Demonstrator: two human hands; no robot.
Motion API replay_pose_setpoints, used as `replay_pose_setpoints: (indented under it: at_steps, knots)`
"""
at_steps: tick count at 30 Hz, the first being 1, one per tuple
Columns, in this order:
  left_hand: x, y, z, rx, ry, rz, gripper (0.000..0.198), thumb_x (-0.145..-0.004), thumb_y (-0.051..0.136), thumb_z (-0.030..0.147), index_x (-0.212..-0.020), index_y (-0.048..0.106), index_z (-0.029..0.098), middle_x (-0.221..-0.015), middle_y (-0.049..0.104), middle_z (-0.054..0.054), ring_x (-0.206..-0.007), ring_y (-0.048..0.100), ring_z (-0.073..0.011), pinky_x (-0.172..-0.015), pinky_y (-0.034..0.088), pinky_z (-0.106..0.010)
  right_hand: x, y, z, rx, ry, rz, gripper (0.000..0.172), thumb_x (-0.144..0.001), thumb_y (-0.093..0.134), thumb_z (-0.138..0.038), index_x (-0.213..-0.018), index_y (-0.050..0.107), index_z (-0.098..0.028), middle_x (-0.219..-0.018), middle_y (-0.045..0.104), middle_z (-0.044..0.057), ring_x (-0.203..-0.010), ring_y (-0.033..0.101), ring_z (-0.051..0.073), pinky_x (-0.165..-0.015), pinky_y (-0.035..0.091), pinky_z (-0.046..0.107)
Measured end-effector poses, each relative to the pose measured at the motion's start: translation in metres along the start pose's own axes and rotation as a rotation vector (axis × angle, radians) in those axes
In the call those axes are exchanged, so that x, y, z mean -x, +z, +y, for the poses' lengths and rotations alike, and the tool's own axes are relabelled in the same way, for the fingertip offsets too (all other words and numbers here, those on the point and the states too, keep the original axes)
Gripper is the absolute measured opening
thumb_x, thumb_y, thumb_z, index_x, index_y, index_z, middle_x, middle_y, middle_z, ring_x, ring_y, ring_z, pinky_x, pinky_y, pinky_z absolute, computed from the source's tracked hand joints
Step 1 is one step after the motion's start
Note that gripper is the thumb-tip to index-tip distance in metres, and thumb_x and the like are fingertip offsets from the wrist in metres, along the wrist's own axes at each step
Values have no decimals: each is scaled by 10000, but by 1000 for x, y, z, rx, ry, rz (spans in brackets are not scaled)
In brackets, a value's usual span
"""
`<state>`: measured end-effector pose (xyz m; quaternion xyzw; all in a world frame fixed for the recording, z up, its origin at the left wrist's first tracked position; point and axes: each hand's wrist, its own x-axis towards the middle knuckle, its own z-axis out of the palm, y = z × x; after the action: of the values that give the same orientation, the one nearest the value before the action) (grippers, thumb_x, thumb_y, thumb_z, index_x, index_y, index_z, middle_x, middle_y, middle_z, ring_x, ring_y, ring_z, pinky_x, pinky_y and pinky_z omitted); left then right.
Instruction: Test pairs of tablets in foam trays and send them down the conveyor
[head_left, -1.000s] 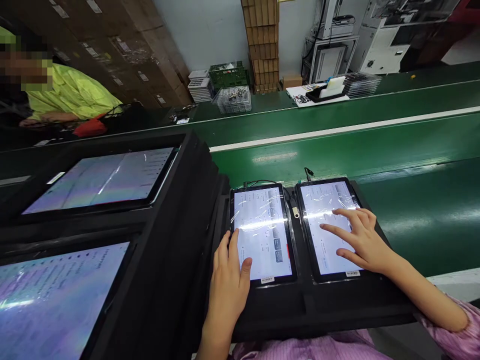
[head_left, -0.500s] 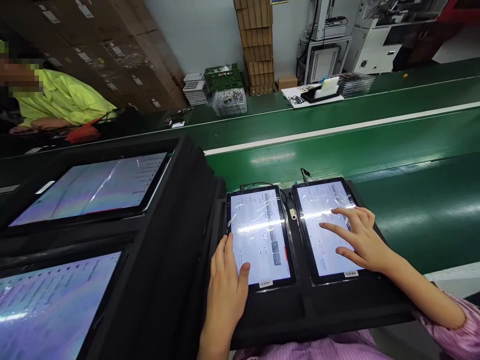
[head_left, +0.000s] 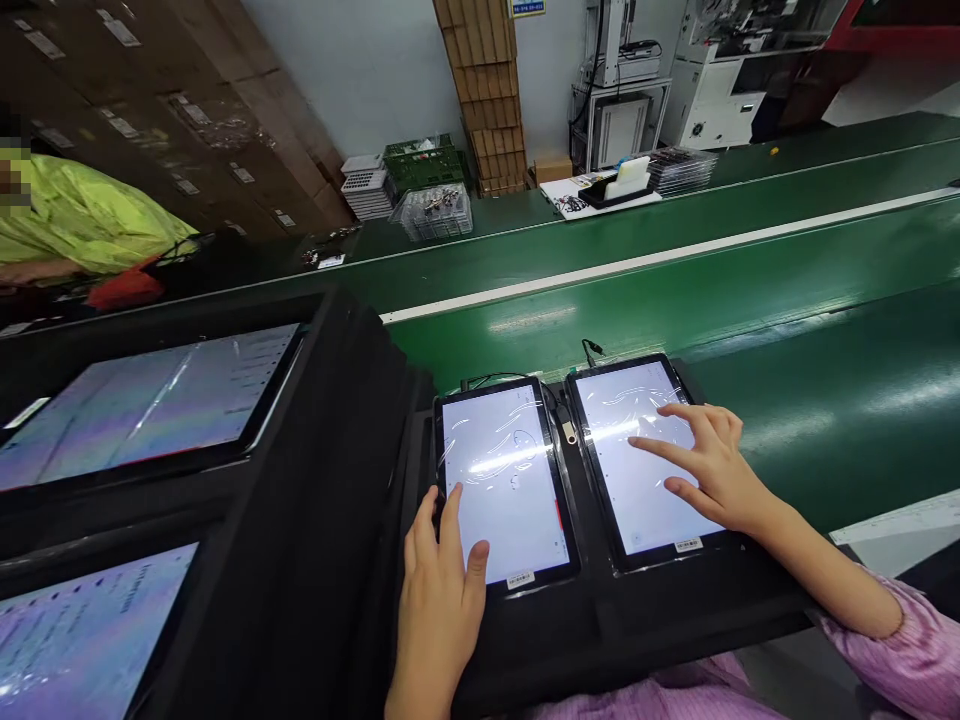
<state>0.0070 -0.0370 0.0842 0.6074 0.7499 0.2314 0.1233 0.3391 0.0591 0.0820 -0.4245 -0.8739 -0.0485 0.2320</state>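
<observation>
Two lit tablets under clear film lie side by side in a black foam tray [head_left: 555, 640]. At the left edge of the left tablet [head_left: 499, 500] is my left hand [head_left: 442, 570], its fingers apart and the index fingertip over the screen. My right hand [head_left: 709, 460] hovers over or touches the right tablet [head_left: 630, 490], fingers spread, index finger pointing at the screen's middle. Whether the fingertips press the glass I cannot tell. Between the tablets sits a small USB stick [head_left: 568, 430] with a cable. Neither hand grips anything.
Stacked black foam trays on the left hold two more lit tablets, an upper one [head_left: 165, 400] and a lower one [head_left: 90, 630]. Behind runs a green conveyor belt [head_left: 540, 320]. Across it stand a plastic bin of parts [head_left: 439, 210] and a person in a yellow jacket [head_left: 90, 210].
Both tablet screens have switched from pages with text and icons to mostly blank white. My left index finger has lifted apart from the others. The camera view has shifted slightly right.
</observation>
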Motion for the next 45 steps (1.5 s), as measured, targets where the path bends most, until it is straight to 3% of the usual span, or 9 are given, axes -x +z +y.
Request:
replay_pose_setpoints:
  at_steps: [4, 11, 17, 23, 25, 28, 35, 41, 45]
  knots:
    - [1, 1, -4, -60, 51, -89, 620, -944, 279, 666, -1465, 453, 379, -1586, 241, -136, -1418, 328, -408, -956, 498, -649, -1, 1, -1, 17, -39, -51, 437, -995, 348, -539, -1215, 704, -412, -1356, 451, 99, -1143, 394, 313, -974, 247, 539]
    - [6, 3, -4, -48, 97, -105, 697, -904, 253, 725, -1516, 338, 402, -1651, 83, -134, -1475, 217, -429, -1036, 371, -732, 2, -7, 3, 71, 307, 182, 504, -1012, 365, -348, -728, 770, -249, -1128, 603, 104, -1060, 489, 299, -891, 295, 500]
    - [3, 1, -2, 80, 0, -26, 695, -968, 241, 633, -1579, 183, 304, -1591, 312, -130, -1444, 321, -337, -1098, 393, -643, 6, 0, 7, -37, 175, 133, 443, -1008, 338, -403, -992, 765, -286, -1189, 562, 105, -1077, 487, 293, -907, 332, 485]
    - [2, 3, -11, 15, 28, -113, 617, -952, 290, 648, -1495, 402, 375, -1627, 188, -112, -1455, 282, -383, -1049, 425, -666, 2, 4, 4, -51, -87, -9, 441, -1006, 348, -495, -1305, 642, -358, -1327, 446, 121, -1141, 424, 305, -951, 317, 508]
    - [4, 3, -11, -18, 75, -175, 624, -923, 304, 690, -1465, 438, 411, -1655, 62, -93, -1476, 216, -421, -1061, 377, -704, 0, 3, 2, -26, -122, -17, 444, -1006, 352, -503, -1311, 639, -356, -1334, 433, 125, -1138, 413, 304, -949, 313, 507]
    - [6, 2, -6, -25, 89, -175, 698, -897, 267, 733, -1513, 338, 412, -1668, -33, -102, -1501, 133, -436, -1068, 335, -731, -1, 2, 1, -2, -103, -20, 449, -997, 364, -528, -1324, 627, -368, -1329, 437, 123, -1151, 396, 310, -958, 303, 518]
    - [2, 0, -14, 51, 7, -108, 694, -975, 295, 609, -1585, 104, 338, -1630, 232, -131, -1475, 281, -353, -1089, 396, -659, -2, 2, -1, 17, -112, -55, 485, -989, 349, -561, -1358, 601, -371, -1350, 424, 131, -1142, 384, 320, -955, 290, 522]
    - [-1, 6, -22, 9, 75, -36, 687, -985, 290, 591, -1585, 139, 292, -1585, 321, -151, -1437, 354, -349, -1049, 464, -624, -3, 2, -1, 20, -128, -42, 511, -988, 334, -582, -1344, 615, -346, -1353, 415, 141, -1157, 387, 326, -963, 290, 524]
    - [-1, 8, -19, -22, 77, 6, 660, -980, 294, 599, -1542, 309, 253, -1546, 363, -167, -1386, 418, -354, -1012, 501, -605, -1, 3, 0, 23, -126, -62, 481, -984, 367, -576, -1344, 609, -368, -1363, 420, 133, -1169, 388, 324, -970, 290, 528]
